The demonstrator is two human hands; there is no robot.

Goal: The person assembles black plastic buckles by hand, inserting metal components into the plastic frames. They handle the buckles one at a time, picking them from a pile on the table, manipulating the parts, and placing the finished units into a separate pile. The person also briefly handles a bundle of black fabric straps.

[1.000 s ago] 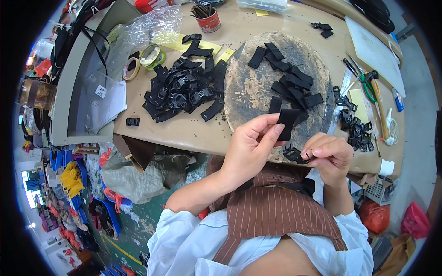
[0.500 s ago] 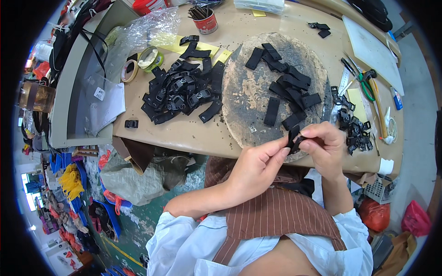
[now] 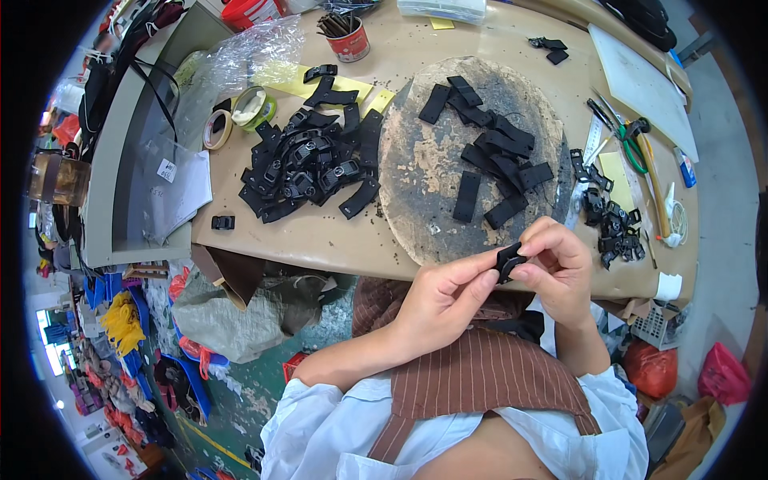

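Note:
A short black webbing strap (image 3: 509, 261) is pinched between both my hands, just over the near edge of the round worn board. My left hand (image 3: 454, 294) grips its left side with thumb and forefinger. On its right side, the fingertips of my right hand (image 3: 554, 264) are closed; a buckle there, if any, is too small to make out. Beyond my hands, several loose black strap pieces (image 3: 466, 197) lie scattered on the round board (image 3: 416, 160). Left of the board is a heap of straps with black buckles (image 3: 308, 164). More black buckles (image 3: 614, 228) lie to the right.
A hammer (image 3: 658, 184), green-handled pliers (image 3: 636, 152) and a white board (image 3: 640, 88) lie at the right. A red can (image 3: 350, 46), tape rolls (image 3: 218, 130) and a grey open box (image 3: 112, 192) are on the left. The table edge (image 3: 320, 260) runs in front of me.
The strap piece between my fingers has turned and its two parts now sit closer together. Both hands stay near the same place; the whole view has shifted slightly.

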